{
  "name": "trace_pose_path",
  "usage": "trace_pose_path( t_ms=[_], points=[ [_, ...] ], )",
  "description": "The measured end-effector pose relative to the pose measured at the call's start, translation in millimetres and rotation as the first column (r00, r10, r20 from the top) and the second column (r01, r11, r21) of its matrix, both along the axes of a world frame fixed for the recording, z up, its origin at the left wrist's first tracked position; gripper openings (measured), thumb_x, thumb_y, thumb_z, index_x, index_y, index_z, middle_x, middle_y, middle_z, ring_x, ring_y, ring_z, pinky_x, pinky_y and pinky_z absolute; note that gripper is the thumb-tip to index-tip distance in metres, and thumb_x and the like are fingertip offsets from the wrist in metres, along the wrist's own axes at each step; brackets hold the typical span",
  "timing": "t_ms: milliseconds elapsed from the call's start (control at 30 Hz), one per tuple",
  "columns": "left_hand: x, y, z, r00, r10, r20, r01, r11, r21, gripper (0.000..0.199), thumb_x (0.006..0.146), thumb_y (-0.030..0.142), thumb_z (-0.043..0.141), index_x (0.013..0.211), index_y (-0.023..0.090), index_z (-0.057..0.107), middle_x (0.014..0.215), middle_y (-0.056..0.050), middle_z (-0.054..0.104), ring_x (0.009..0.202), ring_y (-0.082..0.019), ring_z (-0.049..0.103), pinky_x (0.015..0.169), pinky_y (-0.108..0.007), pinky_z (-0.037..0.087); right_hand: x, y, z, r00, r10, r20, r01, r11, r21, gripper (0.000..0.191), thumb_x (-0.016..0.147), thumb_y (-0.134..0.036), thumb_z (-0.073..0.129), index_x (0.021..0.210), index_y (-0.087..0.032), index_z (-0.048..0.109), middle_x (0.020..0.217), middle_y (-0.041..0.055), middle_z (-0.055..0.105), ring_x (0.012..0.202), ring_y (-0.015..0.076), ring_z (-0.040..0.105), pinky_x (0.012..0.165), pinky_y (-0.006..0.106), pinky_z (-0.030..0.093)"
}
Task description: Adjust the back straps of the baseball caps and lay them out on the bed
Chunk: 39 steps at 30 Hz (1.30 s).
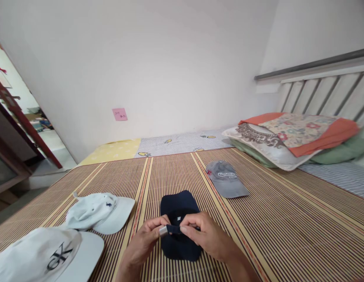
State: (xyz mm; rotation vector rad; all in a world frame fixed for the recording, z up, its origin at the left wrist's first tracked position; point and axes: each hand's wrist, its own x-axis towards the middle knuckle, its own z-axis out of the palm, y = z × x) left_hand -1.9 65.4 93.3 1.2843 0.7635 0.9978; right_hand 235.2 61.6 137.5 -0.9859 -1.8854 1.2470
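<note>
The cap (pixel 180 202) at lower centre is navy, a small white label inside, its strap ending in a silver buckle (pixel 163 231). It lies on a striped bamboo-like mat (pixel 276 219); at lower left sit a white cap (pixel 37 254) and a pale cap (pixel 93 211), and right of centre a grey cap (pixel 227 179). A doorway fills the upper left, a pink note (pixel 120 114) marks the wall, and pillows (pixel 302 133) lie at right. The left hand (pixel 143 241) pinches the strap's buckle end; the right hand (pixel 207 235) pinches its other side, probably between thumb and forefinger. The navy cap lies between and beyond them.
</note>
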Motion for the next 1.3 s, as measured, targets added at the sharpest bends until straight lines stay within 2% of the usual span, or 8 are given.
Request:
trace_pose_path(
  t_ms=[200, 333, 733, 900, 1000, 1167, 1300],
  points=[
    [1.5, 0.3, 0.2, 1.0, 0.003, -0.031, -0.003, 1.0, 0.002, 0.031, 0.088, 0.046, 0.076, 0.077, 0.018, 0.072, 0.078, 0.001, 0.049, 0.077, -0.017, 0.039, 0.073, -0.03, 0.031, -0.3, 0.8, -2.2, 0.999, 0.02, 0.042, -0.021, 1.0, 0.013, 0.018, 0.09, -0.02, 0.061, 0.073, -0.019, 0.068, 0.068, -0.0049, 0.056, 0.067, 0.0119, 0.049, 0.063, 0.027, 0.034],
    [0.7, -0.1, -1.0, 0.999, -0.001, -0.047, 0.0, 1.0, -0.015, 0.03, 0.088, 0.046, 0.077, 0.078, 0.018, 0.071, 0.077, 0.001, 0.048, 0.076, -0.016, 0.037, 0.073, -0.03, 0.03, -0.1, 0.6, -2.9, 0.997, -0.02, 0.077, 0.016, 0.999, 0.047, 0.019, 0.091, -0.02, 0.06, 0.073, -0.019, 0.067, 0.068, -0.0042, 0.059, 0.068, 0.0127, 0.052, 0.064, 0.027, 0.034],
    [1.9, 0.7, -2.9, 0.999, -0.006, -0.04, 0.006, 1.0, 0.0, 0.03, 0.087, 0.047, 0.079, 0.08, 0.018, 0.073, 0.076, 0.001, 0.052, 0.074, -0.016, 0.041, 0.071, -0.028, 0.032, 7.9, 0.7, -1.5, 0.993, -0.014, 0.115, 0.008, 0.999, 0.044, 0.02, 0.09, -0.022, 0.064, 0.072, -0.02, 0.07, 0.067, -0.0039, 0.061, 0.067, 0.0129, 0.054, 0.063, 0.027, 0.035],
    [5.4, 0.3, -1.5, 0.998, -0.029, -0.051, 0.029, 1.0, 0.004, 0.031, 0.085, 0.048, 0.08, 0.08, 0.018, 0.075, 0.075, 0.001, 0.053, 0.075, -0.016, 0.042, 0.073, -0.029, 0.032, 2.9, -1.6, 1.2, 0.998, -0.005, 0.059, 0.008, 0.999, -0.038, 0.011, 0.09, -0.023, 0.068, 0.081, -0.02, 0.073, 0.065, -0.004, 0.066, 0.061, 0.0115, 0.059, 0.067, 0.026, 0.042],
    [6.9, 0.3, -1.6, 0.997, -0.018, -0.068, 0.018, 1.0, -0.01, 0.032, 0.084, 0.049, 0.081, 0.079, 0.018, 0.075, 0.074, 0.001, 0.054, 0.074, -0.016, 0.042, 0.072, -0.029, 0.032, 0.9, -3.1, 1.8, 0.999, -0.004, 0.041, 0.007, 0.997, -0.079, 0.009, 0.09, -0.022, 0.067, 0.085, -0.02, 0.074, 0.067, -0.0034, 0.07, 0.055, 0.0096, 0.054, 0.06, 0.024, 0.04],
    [7.7, 0.8, -3.9, 0.997, -0.019, -0.074, 0.018, 1.0, -0.016, 0.031, 0.084, 0.048, 0.081, 0.079, 0.018, 0.074, 0.074, 0.001, 0.055, 0.072, -0.016, 0.042, 0.07, -0.028, 0.032, 0.4, -3.6, 1.6, 0.998, 0.024, 0.064, -0.024, 1.0, 0.001, 0.022, 0.092, -0.018, 0.06, 0.072, -0.019, 0.068, 0.06, -0.0044, 0.062, 0.057, 0.0098, 0.052, 0.059, 0.024, 0.038],
    [7.9, 1.1, -5.5, 0.998, -0.03, -0.057, 0.03, 1.0, 0.0, 0.032, 0.084, 0.049, 0.081, 0.081, 0.018, 0.073, 0.075, 0.002, 0.055, 0.072, -0.015, 0.043, 0.07, -0.028, 0.032, 1.1, -4.0, 0.0, 0.995, 0.023, 0.094, -0.025, 1.0, 0.013, 0.022, 0.093, -0.018, 0.057, 0.072, -0.019, 0.065, 0.06, -0.0047, 0.06, 0.058, 0.0106, 0.054, 0.058, 0.024, 0.039]
  ],
)
